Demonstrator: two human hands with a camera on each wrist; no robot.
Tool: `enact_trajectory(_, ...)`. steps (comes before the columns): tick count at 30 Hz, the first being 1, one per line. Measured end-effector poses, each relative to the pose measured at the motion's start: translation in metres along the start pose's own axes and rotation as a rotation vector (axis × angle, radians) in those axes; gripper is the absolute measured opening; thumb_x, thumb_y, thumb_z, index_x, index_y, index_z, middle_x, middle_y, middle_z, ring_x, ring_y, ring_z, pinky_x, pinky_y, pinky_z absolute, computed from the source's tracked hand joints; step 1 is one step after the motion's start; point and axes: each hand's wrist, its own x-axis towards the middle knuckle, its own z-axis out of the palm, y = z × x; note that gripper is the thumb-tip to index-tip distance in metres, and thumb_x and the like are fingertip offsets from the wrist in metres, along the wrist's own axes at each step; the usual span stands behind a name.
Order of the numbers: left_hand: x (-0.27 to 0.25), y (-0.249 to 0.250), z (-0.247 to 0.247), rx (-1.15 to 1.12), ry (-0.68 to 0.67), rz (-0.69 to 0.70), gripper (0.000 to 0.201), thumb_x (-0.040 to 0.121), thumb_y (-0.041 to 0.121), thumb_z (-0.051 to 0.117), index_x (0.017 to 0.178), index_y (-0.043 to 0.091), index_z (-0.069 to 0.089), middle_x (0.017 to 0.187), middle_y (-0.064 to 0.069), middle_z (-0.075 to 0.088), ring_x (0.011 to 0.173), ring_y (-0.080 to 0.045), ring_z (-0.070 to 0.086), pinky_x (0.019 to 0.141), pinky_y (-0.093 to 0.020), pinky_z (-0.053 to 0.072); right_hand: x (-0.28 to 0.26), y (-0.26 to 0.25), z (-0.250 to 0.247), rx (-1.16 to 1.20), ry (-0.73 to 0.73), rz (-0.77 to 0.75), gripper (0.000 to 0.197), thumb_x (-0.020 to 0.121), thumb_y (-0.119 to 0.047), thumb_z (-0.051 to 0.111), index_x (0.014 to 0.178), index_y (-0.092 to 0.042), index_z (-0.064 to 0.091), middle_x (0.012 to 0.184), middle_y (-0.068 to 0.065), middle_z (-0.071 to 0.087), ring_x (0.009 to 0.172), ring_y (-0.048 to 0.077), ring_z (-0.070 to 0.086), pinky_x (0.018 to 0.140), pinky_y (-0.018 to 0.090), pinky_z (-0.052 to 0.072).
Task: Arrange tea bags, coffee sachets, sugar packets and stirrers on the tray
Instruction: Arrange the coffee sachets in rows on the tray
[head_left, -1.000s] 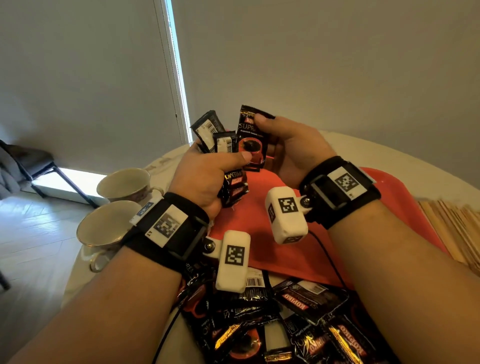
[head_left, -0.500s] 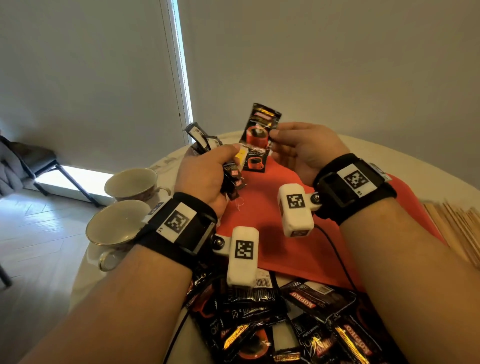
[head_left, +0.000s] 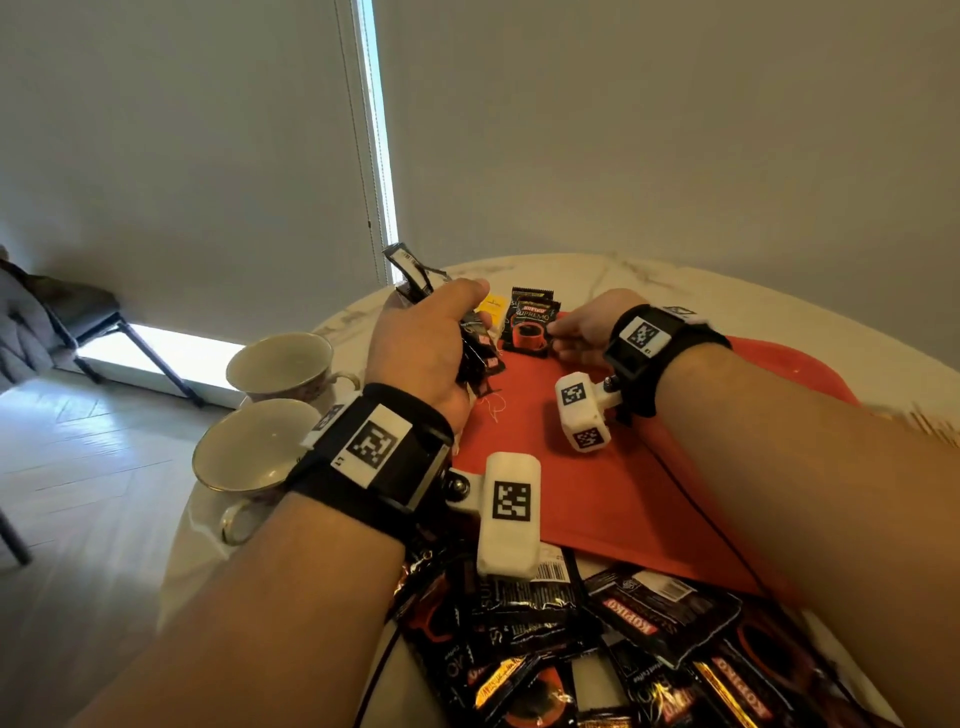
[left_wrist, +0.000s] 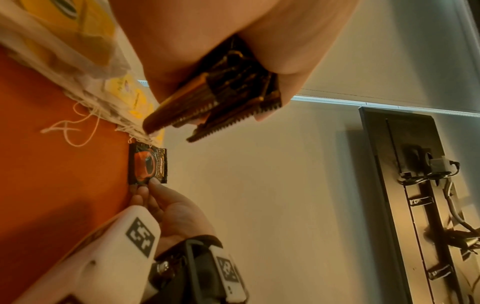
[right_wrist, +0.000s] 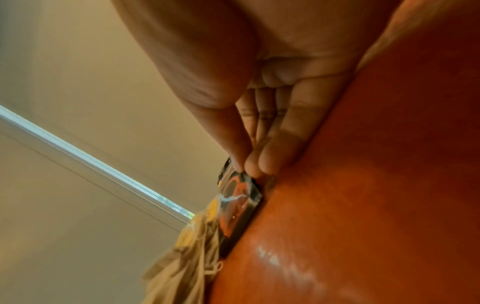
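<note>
Black coffee sachet pinched by right hand on red tray

Domestic room, likely a home dining corner, round marble-look table, two china teacups at its left edge, pale wood floor, plain walls, drawn roller blind, dark chair by the window.

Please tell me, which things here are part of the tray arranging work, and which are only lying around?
Part of the job:
- red tray
- coffee sachet pinched by the right hand
- bundle of sachets gripped by the left hand
- tea bags
- sachet pile
- wooden stirrers

Only lying about:
- two teacups
- chair
</note>
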Motion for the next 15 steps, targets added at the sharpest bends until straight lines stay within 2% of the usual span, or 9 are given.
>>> enact_trajectory(6,0.001,0.0,0.0,0.014,-0.003,-0.029,0.03,0.087,0.013,0.081,0.112,0.007,0.066,0.074,-0.007,0.068,0.059,-0.018,0.066,0.056,-0.032,0.055,0.007,0.0,0.004,-0.047,0.01,-0.007,0.012,0.09,-0.005,0.074,0.081,-0.002,0.067,0.072,0.009,0.066,0.055,0.015,0.061,0.046,0.022,0.055)
enact_trajectory(9,-0.002,0.0,0.002,-0.024,-0.029,-0.074,0.033,0.088,0.019,0.081,0.116,0.007,0.066,0.069,-0.003,0.069,0.056,-0.016,0.067,0.056,-0.031,0.056,0.003,0.0,0.002,0.021,-0.004,0.002,0.015,0.091,-0.015,0.075,0.084,-0.005,0.066,0.074,0.006,0.065,0.057,0.013,0.059,0.046,0.021,0.053)
enact_trajectory(11,-0.006,0.002,0.003,-0.066,-0.04,-0.103,0.039,0.086,0.027,0.084,0.115,0.011,0.064,0.062,-0.001,0.067,0.05,-0.016,0.067,0.052,-0.029,0.055,-0.009,-0.003,-0.002,0.052,-0.011,-0.045,0.017,0.09,-0.021,0.076,0.086,-0.009,0.065,0.076,0.003,0.064,0.058,0.012,0.055,0.051,0.023,0.05)
enact_trajectory(12,-0.006,0.002,0.002,-0.091,-0.049,-0.114,0.048,0.083,0.034,0.088,0.118,0.011,0.063,0.068,-0.003,0.07,0.053,-0.017,0.07,0.055,-0.032,0.057,-0.02,-0.005,-0.005,0.059,-0.032,-0.105,0.018,0.088,-0.023,0.078,0.088,-0.011,0.066,0.076,0.002,0.064,0.059,0.012,0.054,0.054,0.025,0.048)
enact_trajectory(13,-0.006,0.003,0.003,-0.122,-0.085,-0.134,0.063,0.077,0.042,0.091,0.124,0.012,0.061,0.081,-0.007,0.074,0.063,-0.022,0.075,0.063,-0.039,0.061,-0.032,-0.008,-0.008,0.077,-0.088,-0.184,0.018,0.086,-0.023,0.08,0.088,-0.012,0.067,0.075,0.001,0.064,0.059,0.011,0.053,0.057,0.026,0.046)
enact_trajectory(15,-0.006,0.004,0.003,-0.169,-0.169,-0.191,0.087,0.065,0.053,0.094,0.132,0.012,0.057,0.106,-0.019,0.077,0.089,-0.039,0.078,0.083,-0.057,0.061,-0.06,-0.012,-0.012,0.141,-0.301,-0.374,0.018,0.081,-0.02,0.084,0.089,-0.015,0.068,0.077,0.0,0.065,0.061,0.012,0.053,0.058,0.026,0.045)
